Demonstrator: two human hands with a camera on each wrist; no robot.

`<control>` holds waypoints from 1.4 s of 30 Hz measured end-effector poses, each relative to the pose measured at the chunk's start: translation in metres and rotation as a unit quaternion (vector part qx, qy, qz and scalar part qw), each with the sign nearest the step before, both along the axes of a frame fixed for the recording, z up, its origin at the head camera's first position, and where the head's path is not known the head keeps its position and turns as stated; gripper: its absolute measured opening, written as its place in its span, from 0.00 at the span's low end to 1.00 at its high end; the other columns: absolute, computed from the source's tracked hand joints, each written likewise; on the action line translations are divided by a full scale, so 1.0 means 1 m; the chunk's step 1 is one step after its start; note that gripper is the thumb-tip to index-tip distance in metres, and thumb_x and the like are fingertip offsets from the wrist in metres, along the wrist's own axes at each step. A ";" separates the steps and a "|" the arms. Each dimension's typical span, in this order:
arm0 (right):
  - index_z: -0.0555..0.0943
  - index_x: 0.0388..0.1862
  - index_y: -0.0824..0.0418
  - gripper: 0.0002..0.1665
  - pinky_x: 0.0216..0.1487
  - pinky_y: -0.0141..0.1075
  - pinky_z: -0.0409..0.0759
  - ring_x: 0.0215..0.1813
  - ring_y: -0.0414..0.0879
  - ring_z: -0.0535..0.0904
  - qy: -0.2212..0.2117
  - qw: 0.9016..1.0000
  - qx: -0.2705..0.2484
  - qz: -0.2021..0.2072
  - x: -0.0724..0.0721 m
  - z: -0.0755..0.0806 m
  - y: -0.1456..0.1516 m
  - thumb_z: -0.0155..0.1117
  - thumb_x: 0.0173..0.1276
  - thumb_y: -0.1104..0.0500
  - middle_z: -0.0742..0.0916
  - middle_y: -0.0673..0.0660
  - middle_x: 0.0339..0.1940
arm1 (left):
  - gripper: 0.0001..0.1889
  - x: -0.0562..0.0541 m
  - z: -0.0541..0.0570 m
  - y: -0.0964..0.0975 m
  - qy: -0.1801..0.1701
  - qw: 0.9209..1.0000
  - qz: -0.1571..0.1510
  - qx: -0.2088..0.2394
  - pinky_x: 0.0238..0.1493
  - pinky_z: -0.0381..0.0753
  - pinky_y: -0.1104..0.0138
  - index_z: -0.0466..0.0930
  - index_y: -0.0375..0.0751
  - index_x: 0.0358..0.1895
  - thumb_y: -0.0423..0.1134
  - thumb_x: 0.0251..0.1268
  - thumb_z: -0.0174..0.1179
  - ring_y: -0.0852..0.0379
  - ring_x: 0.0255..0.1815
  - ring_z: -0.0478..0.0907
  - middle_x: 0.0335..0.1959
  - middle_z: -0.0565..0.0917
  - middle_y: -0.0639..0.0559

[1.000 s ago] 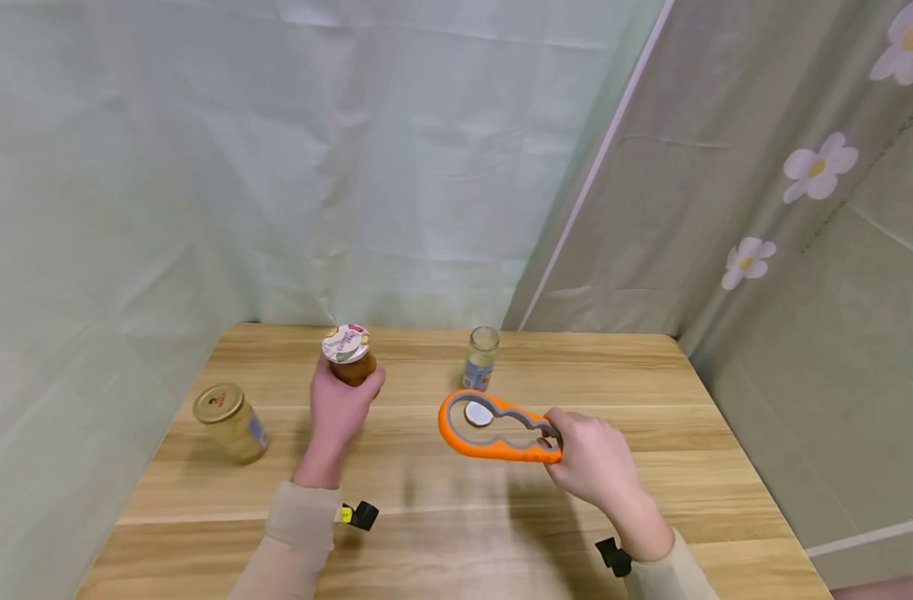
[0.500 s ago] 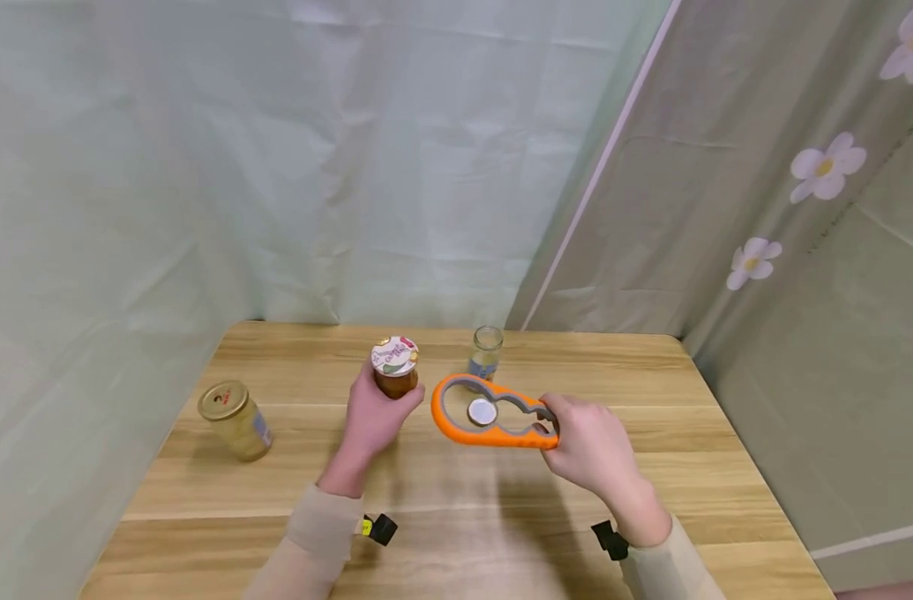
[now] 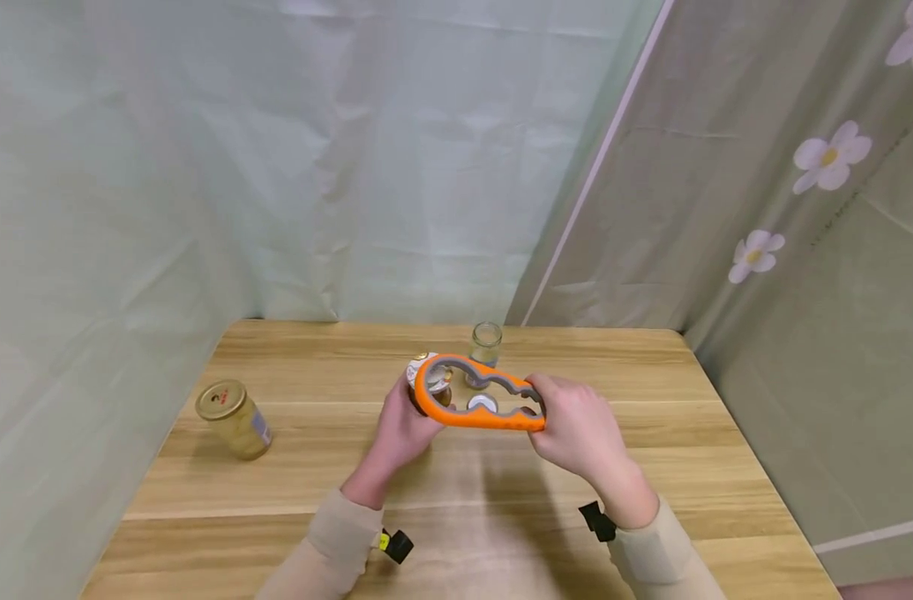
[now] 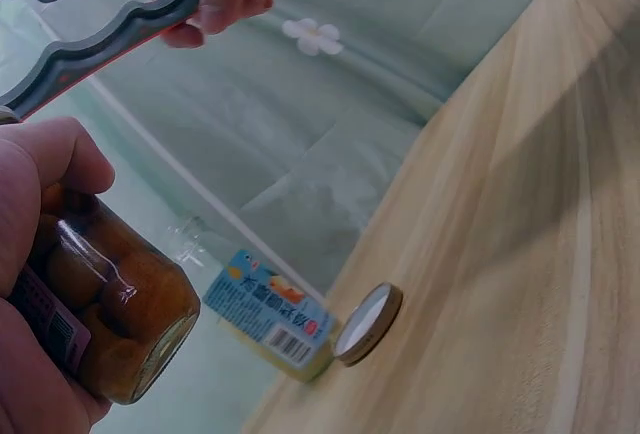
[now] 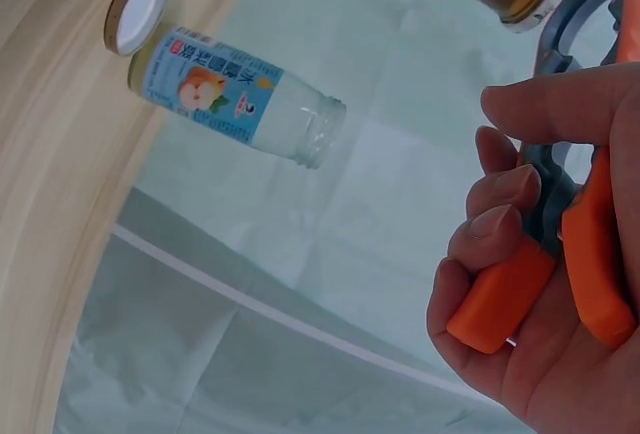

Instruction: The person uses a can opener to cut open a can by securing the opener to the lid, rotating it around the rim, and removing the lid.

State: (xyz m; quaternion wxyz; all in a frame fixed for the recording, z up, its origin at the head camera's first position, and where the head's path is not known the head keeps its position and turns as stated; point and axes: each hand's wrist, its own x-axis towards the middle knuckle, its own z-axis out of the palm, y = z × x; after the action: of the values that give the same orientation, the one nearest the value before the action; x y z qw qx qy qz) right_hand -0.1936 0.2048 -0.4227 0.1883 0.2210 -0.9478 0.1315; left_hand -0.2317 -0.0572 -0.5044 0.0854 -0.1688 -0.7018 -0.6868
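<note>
My left hand [image 3: 402, 429] grips a glass jar [image 4: 120, 299] of round brown pieces, held above the table. Its patterned white lid [image 3: 416, 368] shows partly behind an orange and grey jar opener [image 3: 486, 420]. That opener is in my right hand [image 3: 576, 427], fingers curled round its handles, which show in the right wrist view. The opener's wide loop overlaps the lid in the head view; whether they touch, I cannot tell. Beyond the opener stands a lidless glass jar [image 4: 275, 319] with a blue label, and a loose lid [image 4: 370, 324] lies beside it, pale inside up.
A jar [image 3: 239, 429] with a gold lid [image 3: 221, 400] and pale contents stands at the left of the wooden table [image 3: 456, 517]. Pale curtains [image 3: 396, 167] hang behind the table and along its sides, printed with flowers on the right.
The left hand has carried the brown jar to the right, toward the opener. The right hand has moved slightly left and away from me, so the loop now overlaps the jar's lid in view.
</note>
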 end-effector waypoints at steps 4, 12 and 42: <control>0.84 0.44 0.55 0.16 0.27 0.40 0.74 0.24 0.40 0.71 0.001 1.000 0.007 0.001 -0.001 0.003 -0.004 0.77 0.57 0.62 0.79 0.43 0.25 | 0.38 0.003 -0.001 0.003 0.016 1.000 0.005 -0.021 0.55 0.85 0.62 0.76 0.41 0.68 0.22 0.51 0.81 0.51 0.49 0.84 0.49 0.87 0.44; 0.84 0.46 0.54 0.17 0.28 0.43 0.78 0.26 0.45 0.78 0.017 0.999 0.035 0.012 -0.007 0.012 -0.016 0.76 0.56 0.61 0.85 0.47 0.30 | 0.35 0.014 0.000 0.010 -0.048 0.998 -0.032 -0.023 0.51 0.85 0.61 0.75 0.45 0.68 0.25 0.55 0.75 0.50 0.50 0.83 0.57 0.85 0.45; 0.53 0.90 0.48 0.60 0.40 0.47 0.75 0.36 0.49 0.79 -0.110 0.983 0.145 -0.033 0.002 0.026 -0.040 0.67 0.59 0.59 0.79 0.49 0.31 | 0.33 0.025 -0.001 0.025 -0.066 0.992 -0.107 -0.014 0.50 0.83 0.63 0.76 0.45 0.69 0.22 0.60 0.71 0.48 0.50 0.79 0.57 0.82 0.49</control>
State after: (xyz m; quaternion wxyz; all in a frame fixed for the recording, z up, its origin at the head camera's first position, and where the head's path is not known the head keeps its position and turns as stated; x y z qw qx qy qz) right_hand -0.1921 0.1648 -0.3964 0.0526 0.1991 -0.9785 0.0099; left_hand -0.2063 -0.0325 -0.5052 -0.0374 -0.1978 -0.6935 -0.6917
